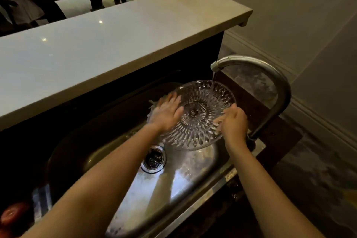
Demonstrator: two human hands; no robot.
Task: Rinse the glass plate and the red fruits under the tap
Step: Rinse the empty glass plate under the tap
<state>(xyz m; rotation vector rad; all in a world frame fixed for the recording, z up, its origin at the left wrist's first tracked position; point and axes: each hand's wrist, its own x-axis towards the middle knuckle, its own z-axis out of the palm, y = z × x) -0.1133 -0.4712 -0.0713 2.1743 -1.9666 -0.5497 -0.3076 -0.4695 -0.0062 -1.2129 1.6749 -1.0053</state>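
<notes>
Head view: caught the plate (199,114) held in the air over the sink (173,176), tilted with its inner face toward the person and its far rim just below the mouth of the tap (251,63), probably so as to take the stream (214,78) high on the glass and shed it down across the cut pattern. Gripped at the near right rim by the right hand (234,121), fingers curled round the edge and partly seen through the glass, most likely to carry the weight and set the tilt. Touched on the left side by the left hand (166,114), laid flat with fingers straight and close together, grasping nothing; seemingly meant to steady or rub the wet surface, though too blurred to say which. Positioned just beyond the drain (154,158), a sensible spot for runoff. Found one red fruit (13,214), blurred, at the lower left beside the sink, well apart from the water and apparently not yet rinsed.
</notes>
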